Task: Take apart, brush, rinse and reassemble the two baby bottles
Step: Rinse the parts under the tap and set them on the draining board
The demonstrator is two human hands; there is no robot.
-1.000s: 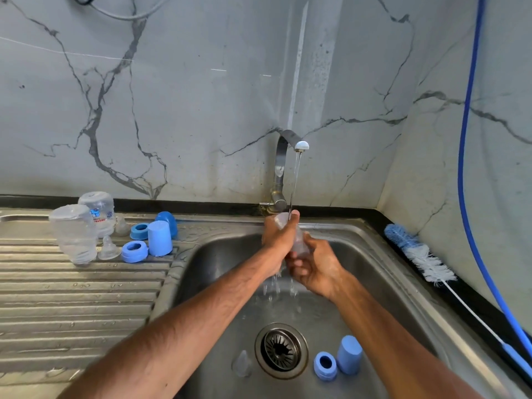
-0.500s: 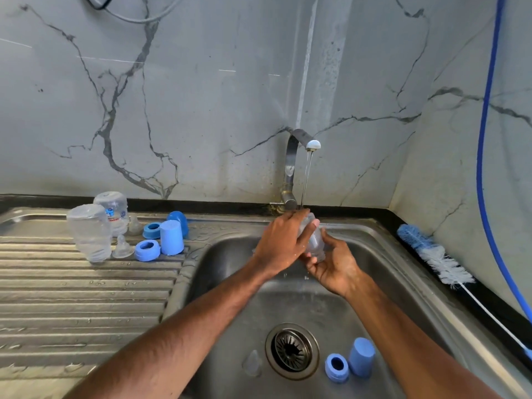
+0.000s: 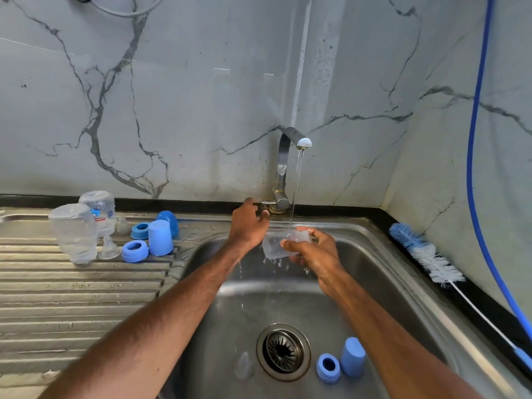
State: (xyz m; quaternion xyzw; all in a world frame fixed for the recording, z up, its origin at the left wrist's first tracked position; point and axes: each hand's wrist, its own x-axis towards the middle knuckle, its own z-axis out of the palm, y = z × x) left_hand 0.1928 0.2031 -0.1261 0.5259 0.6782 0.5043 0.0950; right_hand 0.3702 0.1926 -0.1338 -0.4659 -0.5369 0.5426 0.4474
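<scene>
The right hand (image 3: 313, 251) holds a clear bottle (image 3: 273, 249) over the sink (image 3: 374, 254), at about 12 o'clock from the drain (image 3: 283, 352). Its fingers (image 3: 290, 242) and thumb are wrapped round the body of the bottle. The bottle lies on its side, and a thin stream of water (image 3: 296, 191) from the tap (image 3: 283, 156) lands on it; drops fall from under it.

The left hand (image 3: 247, 226) reaches to the tap lever (image 3: 266, 203) at the back rim, and its fingers are curled onto the lever.

On the sink floor a blue ring (image 3: 328, 368) and a blue cap (image 3: 352, 357) stand side by side at 4 o'clock from the drain. A clear teat (image 3: 243, 365) lies at 8 o'clock.

On the draining board (image 3: 72, 298), at 10 o'clock from the drain, two more clear bottles (image 3: 73, 231) stand upside down. Next to them are two teats (image 3: 109, 249), two blue rings (image 3: 134, 251) and two blue caps (image 3: 160, 238).

A bottle brush (image 3: 426, 254) lies on the dark ledge at 2 o'clock, and a blue hose (image 3: 475, 168) hangs down the wall beside it.
</scene>
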